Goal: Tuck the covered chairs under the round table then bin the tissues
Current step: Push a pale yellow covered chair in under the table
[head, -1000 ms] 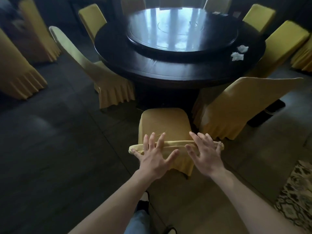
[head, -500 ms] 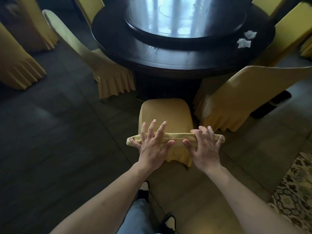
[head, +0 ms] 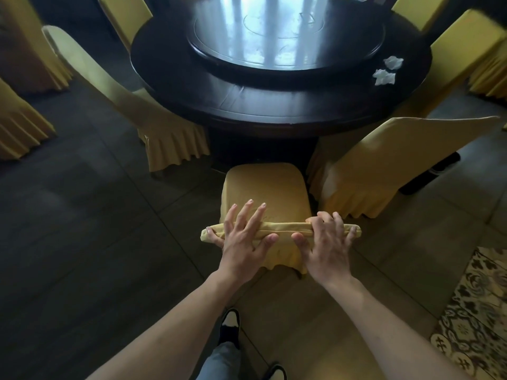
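Both hands sit on the chair point(head: 264, 193) back's top edge: left hand point(head: 242, 242) fingers spread straight, right hand point(head: 327, 246) curled over it. Seat front hides under the table point(head: 274, 105). Two tissues point(head: 385, 76) lie near the table's right rim.

chair point(head: 264, 187) before round table point(head: 274, 105), tissues point(head: 388, 69) on table's right

Both bare forearms reach forward and down, converging slightly. Left hand point(head: 242, 239) palm down, fingers spread and straight, pointing forward; thumb out to right, little finger curling down at left. Right hand point(head: 327, 242) palm down, fingers point(head: 325, 219) bent at knuckles and curled forward over edge, thumb point(head: 299, 238) pointing toward left hand. Hands side by side, apart, thumbs nearly facing. Wrists level, slightly extended.
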